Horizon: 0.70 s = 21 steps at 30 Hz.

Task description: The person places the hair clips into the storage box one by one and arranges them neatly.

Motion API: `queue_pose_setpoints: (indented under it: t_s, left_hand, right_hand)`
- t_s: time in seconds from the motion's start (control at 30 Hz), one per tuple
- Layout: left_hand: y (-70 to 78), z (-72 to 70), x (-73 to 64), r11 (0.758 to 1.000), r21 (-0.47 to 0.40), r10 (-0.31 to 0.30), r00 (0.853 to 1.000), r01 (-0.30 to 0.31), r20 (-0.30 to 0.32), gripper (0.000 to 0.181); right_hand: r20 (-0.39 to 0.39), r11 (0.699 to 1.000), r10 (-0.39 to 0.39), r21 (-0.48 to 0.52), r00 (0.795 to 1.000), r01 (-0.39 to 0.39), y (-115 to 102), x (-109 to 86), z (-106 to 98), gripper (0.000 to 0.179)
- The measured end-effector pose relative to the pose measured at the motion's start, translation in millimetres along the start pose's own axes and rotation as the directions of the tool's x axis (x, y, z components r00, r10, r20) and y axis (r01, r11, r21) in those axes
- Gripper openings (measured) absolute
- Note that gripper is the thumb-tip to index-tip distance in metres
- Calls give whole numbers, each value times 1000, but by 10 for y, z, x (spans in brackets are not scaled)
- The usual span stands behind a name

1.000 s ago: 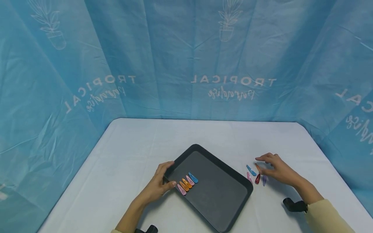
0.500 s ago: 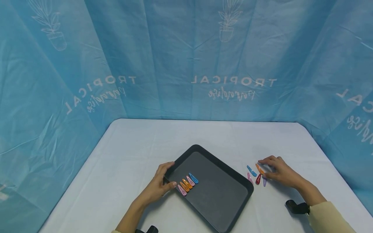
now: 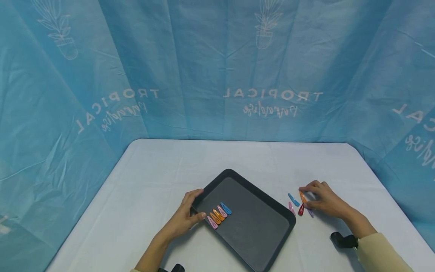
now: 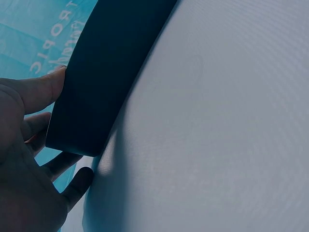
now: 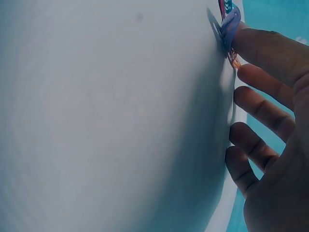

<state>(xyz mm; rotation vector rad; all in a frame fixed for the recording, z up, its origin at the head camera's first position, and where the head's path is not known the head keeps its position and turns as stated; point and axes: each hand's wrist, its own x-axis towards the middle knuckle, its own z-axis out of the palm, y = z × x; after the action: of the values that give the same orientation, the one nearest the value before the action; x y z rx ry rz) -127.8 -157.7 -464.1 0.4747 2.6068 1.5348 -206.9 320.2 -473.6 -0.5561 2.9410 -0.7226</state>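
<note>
My left hand [image 3: 185, 215] grips the left corner of a dark grey tray [image 3: 255, 230], thumb over the near rim and fingers along the far one. In the left wrist view the tray's outer wall [image 4: 104, 82] shows beside the thumb. At the right, my right hand [image 3: 324, 199] pinches an orange snap hair clip [image 3: 303, 197] lengthwise, index fingertip at its far end and thumb at its near end. A red clip [image 3: 301, 210] and a purple clip [image 3: 310, 213] lie right by the thumb. The right wrist view shows the purple clip [image 5: 231, 25] at the thumb tip.
A blue clip [image 3: 293, 200] and a pink clip [image 3: 291, 208] lie between the right hand and the tray. Inside the tray, several clips, including a blue one [image 3: 225, 208], form a slanted row near the left hand. White cloth [image 3: 163, 170] covers the table; a blue curtain [image 3: 204, 75] hangs behind.
The right hand drew back slightly, then came forward, and its index finger now meets the orange clip's far end. The orange and purple clips have turned a little. The left hand and tray stay put.
</note>
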Motion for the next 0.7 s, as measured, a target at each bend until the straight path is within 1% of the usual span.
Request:
queue_pose_setpoints:
  t_s: [0.2,0.33,0.47,0.6,0.7]
  left_hand:
    - [6,0,5,1000,-11,-20,1000,20,0,72]
    - [4,-3,7,1000,-18,-16,1000,16,6,72]
    - [6,-4,7,999,-25,-20,1000,20,7,73]
    - [12,-3,4,999,-25,-36,999,36,0,73]
    - [12,-5,5,999,-24,-40,999,40,-5,72]
  right_hand:
    - [-11,1000,-25,-4,1000,25,1,2,5,47]
    - [-11,1000,-17,0,1000,17,-7,2,1,46]
    - [-20,1000,-29,10,999,29,-43,6,-32,47]
    - [-36,998,-56,32,998,57,-156,31,-82,46]
    - [-52,992,-110,54,993,113,-297,61,-120,46]
